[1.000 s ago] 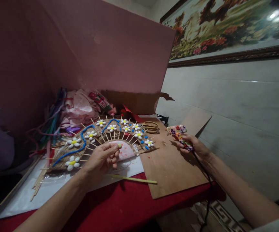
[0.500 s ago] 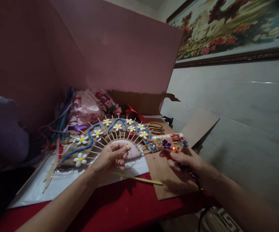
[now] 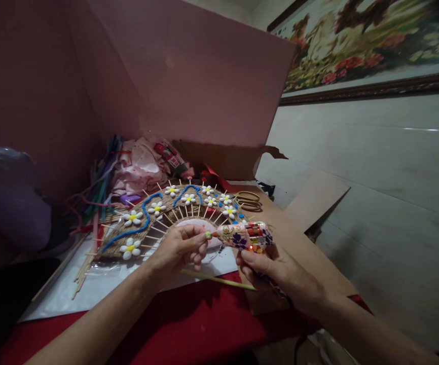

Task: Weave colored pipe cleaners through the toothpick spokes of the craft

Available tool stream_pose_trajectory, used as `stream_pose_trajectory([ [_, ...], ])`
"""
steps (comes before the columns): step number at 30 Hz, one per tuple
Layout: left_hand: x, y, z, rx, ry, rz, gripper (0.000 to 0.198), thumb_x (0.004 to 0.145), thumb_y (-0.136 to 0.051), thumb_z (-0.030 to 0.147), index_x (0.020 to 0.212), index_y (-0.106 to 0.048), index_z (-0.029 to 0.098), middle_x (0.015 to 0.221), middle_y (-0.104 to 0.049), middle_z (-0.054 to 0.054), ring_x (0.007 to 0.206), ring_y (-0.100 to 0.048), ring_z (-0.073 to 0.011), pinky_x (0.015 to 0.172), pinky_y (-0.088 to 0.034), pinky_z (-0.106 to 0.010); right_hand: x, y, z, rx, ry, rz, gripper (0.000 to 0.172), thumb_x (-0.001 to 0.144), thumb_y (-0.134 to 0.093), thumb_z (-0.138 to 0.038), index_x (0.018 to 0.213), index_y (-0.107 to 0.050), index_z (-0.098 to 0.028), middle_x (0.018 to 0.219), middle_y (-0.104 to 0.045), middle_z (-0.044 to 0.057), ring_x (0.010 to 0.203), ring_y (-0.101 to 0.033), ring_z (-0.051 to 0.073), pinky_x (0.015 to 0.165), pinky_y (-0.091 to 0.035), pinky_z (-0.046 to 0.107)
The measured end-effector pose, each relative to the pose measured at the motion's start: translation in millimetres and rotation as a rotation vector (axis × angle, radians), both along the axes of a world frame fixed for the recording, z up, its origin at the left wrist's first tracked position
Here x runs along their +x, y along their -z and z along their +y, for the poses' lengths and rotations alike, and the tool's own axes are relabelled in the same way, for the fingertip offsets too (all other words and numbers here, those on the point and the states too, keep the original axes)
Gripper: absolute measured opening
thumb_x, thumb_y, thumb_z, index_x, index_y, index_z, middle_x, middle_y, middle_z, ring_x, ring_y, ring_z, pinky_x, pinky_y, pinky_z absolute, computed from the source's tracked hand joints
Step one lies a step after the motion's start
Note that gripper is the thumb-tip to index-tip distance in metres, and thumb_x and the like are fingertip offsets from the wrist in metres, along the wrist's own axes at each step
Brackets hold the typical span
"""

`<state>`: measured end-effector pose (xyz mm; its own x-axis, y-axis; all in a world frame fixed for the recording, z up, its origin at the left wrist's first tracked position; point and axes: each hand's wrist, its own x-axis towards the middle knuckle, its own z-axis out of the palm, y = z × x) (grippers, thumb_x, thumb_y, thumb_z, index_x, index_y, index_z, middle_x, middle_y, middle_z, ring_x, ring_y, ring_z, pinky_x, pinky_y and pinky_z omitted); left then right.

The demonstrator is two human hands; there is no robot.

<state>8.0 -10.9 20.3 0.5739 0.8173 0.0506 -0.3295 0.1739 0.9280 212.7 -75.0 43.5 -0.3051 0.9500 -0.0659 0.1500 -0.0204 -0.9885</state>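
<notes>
My right hand (image 3: 268, 266) grips a flower-patterned hot glue gun (image 3: 244, 237) with a small red light lit on its side. Its nozzle points left and meets a tiny yellow-green piece (image 3: 208, 235), pinched between the thumb and finger of my left hand (image 3: 187, 246). Behind both hands lies a fan-shaped piece wound with twine (image 3: 147, 230), with thin sticks poking out along its edges. White petal flowers with yellow centres (image 3: 130, 248) and blue wavy strips (image 3: 128, 234) sit on it. Below my hands rests a yellow-green stem (image 3: 219, 280).
Gold-handled scissors (image 3: 248, 197) lie on brown cardboard (image 3: 291, 228) at the right. Pink crumpled cloth (image 3: 139, 165) and a bundle of coloured pipe cleaners (image 3: 107, 172) are heaped behind. Loose sticks (image 3: 80, 276) rest at left on a white sheet (image 3: 52, 296) over red cloth (image 3: 189, 324).
My right hand has brought the glue gun leftward, so its nozzle now meets the yellow-green piece in my left hand. The left hand keeps its pinch. The view has shifted slightly.
</notes>
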Motion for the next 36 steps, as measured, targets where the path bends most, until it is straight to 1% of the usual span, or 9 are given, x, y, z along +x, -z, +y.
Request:
stream_pose_trajectory([
  [5, -1.0, 2.9, 1.6, -0.017, -0.004, 0.034, 0.020, 0.075, -0.066, 0.029, 0.067, -0.055, 0.014, 0.052, -0.053, 0.002, 0.042, -0.042, -0.0048, 0.040, -0.043, -0.017, -5.5, -2.4, -4.1, -0.031, 0.047, -0.001, 0.035, 0.076, -0.058, -0.049, 0.069, -0.051, -0.015, 0.058, -0.047, -0.003, 0.045, -0.037, 0.006, 0.039, -0.029, 0.017],
  [9, -1.5, 3.1, -0.1, -0.018, -0.009, 0.031, 0.020, 0.074, -0.067, 0.029, 0.067, -0.056, 0.013, 0.053, -0.053, 0.002, 0.041, -0.042, -0.0046, 0.041, -0.043, -0.017, -5.2, -1.2, -4.1, -0.094, 0.032, -0.013, 0.037, 0.078, -0.055, -0.052, 0.070, -0.049, -0.017, 0.050, -0.041, -0.007, 0.036, -0.030, 0.004, 0.032, -0.022, 0.017],
  [11, -1.3, 2.2, -1.4, -0.020, -0.010, 0.025, 0.020, 0.073, -0.068, 0.029, 0.068, -0.056, 0.014, 0.053, -0.053, 0.002, 0.042, -0.042, -0.0047, 0.041, -0.042, -0.017, -4.4, -0.4, -2.9, -0.071, 0.032, -0.020, 0.036, 0.077, -0.056, -0.052, 0.070, -0.050, -0.016, 0.050, -0.043, -0.006, 0.038, -0.032, 0.005, 0.033, -0.026, 0.017],
  [13, -0.7, 0.8, -2.4, -0.017, -0.017, 0.027, 0.020, 0.073, -0.068, 0.029, 0.067, -0.057, 0.014, 0.053, -0.053, 0.002, 0.042, -0.043, -0.0050, 0.041, -0.042, -0.017, -4.0, -0.1, -1.9, -0.023, 0.055, -0.019, 0.035, 0.076, -0.059, -0.050, 0.071, -0.052, -0.016, 0.056, -0.048, -0.004, 0.044, -0.039, 0.006, 0.039, -0.032, 0.017],
  [15, 0.0, -0.7, -2.7, -0.009, -0.020, 0.029, 0.020, 0.073, -0.068, 0.030, 0.067, -0.057, 0.014, 0.052, -0.052, 0.003, 0.042, -0.042, -0.0051, 0.041, -0.042, -0.017, -3.9, -0.2, -1.3, -0.017, 0.071, -0.016, 0.034, 0.076, -0.060, -0.049, 0.071, -0.053, -0.016, 0.060, -0.051, -0.002, 0.047, -0.041, 0.006, 0.042, -0.034, 0.018],
  [21, 0.4, -1.6, -0.7, -0.020, -0.011, 0.022, 0.022, 0.071, -0.069, 0.031, 0.066, -0.057, 0.013, 0.053, -0.053, 0.002, 0.042, -0.042, -0.0050, 0.041, -0.041, -0.017, -3.7, 0.3, -0.5, -0.006, 0.062, -0.021, 0.034, 0.076, -0.061, -0.048, 0.072, -0.053, -0.016, 0.060, -0.051, -0.002, 0.046, -0.041, 0.007, 0.040, -0.032, 0.018],
  [26, 0.1, -1.0, -1.0, -0.008, -0.016, 0.018, 0.020, 0.072, -0.069, 0.030, 0.067, -0.058, 0.014, 0.052, -0.052, 0.003, 0.042, -0.042, -0.0052, 0.040, -0.041, -0.017, -3.1, 4.2, 0.0, -0.082, 0.047, -0.020, 0.035, 0.079, -0.056, -0.051, 0.073, -0.051, -0.016, 0.055, -0.047, -0.004, 0.039, -0.033, 0.005, 0.034, -0.026, 0.017],
  [30, -0.8, -0.1, -2.3, -0.005, -0.002, 0.011, 0.018, 0.073, -0.068, 0.030, 0.071, -0.059, 0.014, 0.053, -0.053, 0.003, 0.043, -0.043, -0.0055, 0.041, -0.042, -0.017, -2.3, 6.1, 0.3, -0.034, 0.068, -0.021, 0.035, 0.078, -0.059, -0.049, 0.073, -0.052, -0.015, 0.059, -0.050, -0.002, 0.045, -0.039, 0.005, 0.038, -0.031, 0.016],
  [36, -0.3, 0.1, -1.5, -0.005, -0.009, 0.011, 0.020, 0.073, -0.067, 0.030, 0.068, -0.058, 0.014, 0.053, -0.053, 0.002, 0.043, -0.043, -0.0055, 0.041, -0.042, -0.017, -2.0, 6.5, 0.6, -0.090, 0.021, -0.014, 0.036, 0.080, -0.055, -0.051, 0.070, -0.050, -0.016, 0.048, -0.042, -0.006, 0.035, -0.031, 0.004, 0.030, -0.022, 0.016],
])
